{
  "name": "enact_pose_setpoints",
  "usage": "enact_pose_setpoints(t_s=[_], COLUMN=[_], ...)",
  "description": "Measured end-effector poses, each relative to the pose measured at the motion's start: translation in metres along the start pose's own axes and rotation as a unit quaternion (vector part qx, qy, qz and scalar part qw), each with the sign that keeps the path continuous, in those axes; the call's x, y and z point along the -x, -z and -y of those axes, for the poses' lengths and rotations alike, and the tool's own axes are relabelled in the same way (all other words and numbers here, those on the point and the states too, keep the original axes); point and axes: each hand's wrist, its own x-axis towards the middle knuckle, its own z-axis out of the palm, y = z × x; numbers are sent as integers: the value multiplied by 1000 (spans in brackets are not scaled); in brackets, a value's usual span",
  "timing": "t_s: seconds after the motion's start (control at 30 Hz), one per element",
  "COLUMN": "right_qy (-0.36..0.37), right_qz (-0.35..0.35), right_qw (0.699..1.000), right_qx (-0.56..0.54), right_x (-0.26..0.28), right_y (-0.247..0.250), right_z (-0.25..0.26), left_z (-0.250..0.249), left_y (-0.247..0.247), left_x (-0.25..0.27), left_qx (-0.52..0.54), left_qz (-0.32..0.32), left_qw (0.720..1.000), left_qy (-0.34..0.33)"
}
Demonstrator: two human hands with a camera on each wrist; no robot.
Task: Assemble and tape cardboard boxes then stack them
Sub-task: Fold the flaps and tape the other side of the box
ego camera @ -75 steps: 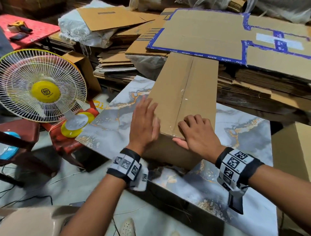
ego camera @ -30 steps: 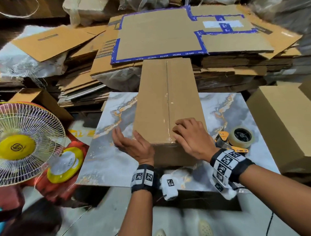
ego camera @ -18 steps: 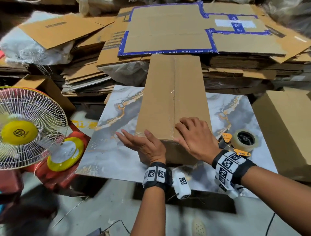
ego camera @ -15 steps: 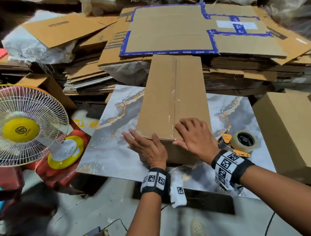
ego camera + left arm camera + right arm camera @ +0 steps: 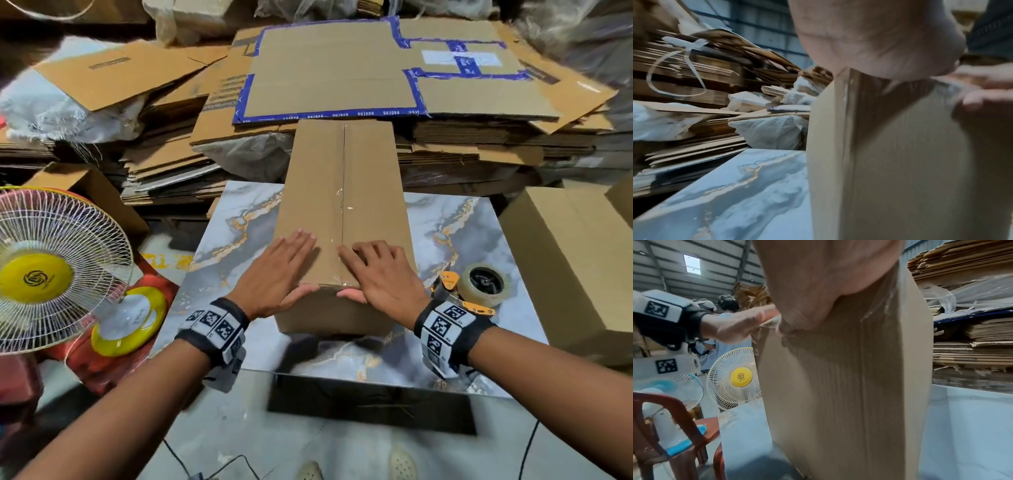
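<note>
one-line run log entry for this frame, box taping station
stage: pressing tape down | left hand: flat on box top, near end | right hand: flat on taped seam | tape dispenser: idle on table, right of box

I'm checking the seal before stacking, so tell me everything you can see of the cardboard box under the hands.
The cardboard box is long, plain brown and corrugated, lying flat on the marbled table with its flaps closed. Clear tape runs along the centre seam and folds over the near edge. The left hand and right hand press flat on its near end, thumbs over the front face. Its far end reaches the flattened cardboard stack.
</note>
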Motion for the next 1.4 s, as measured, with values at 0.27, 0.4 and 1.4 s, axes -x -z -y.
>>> enact_pose_setpoints(t_s=[0.27,0.4,1.4], right_qy=[-10,-14,-176], right_qz=[-7,-17,-39], right_qw=[999,999,912], right_qx=[-50,-49,-369], right_x=[5,-2,40], right_y=[9,5,-3], right_z=[2,16,-28], left_z=[-5,-5,-17], left_y=[-8,-10,-20], left_x=[-1,-4,-6], left_qx=[-44,-51,105], left_qz=[-32,-4,-170], left_qw=[998,998,968], left_qy=[16,22,152])
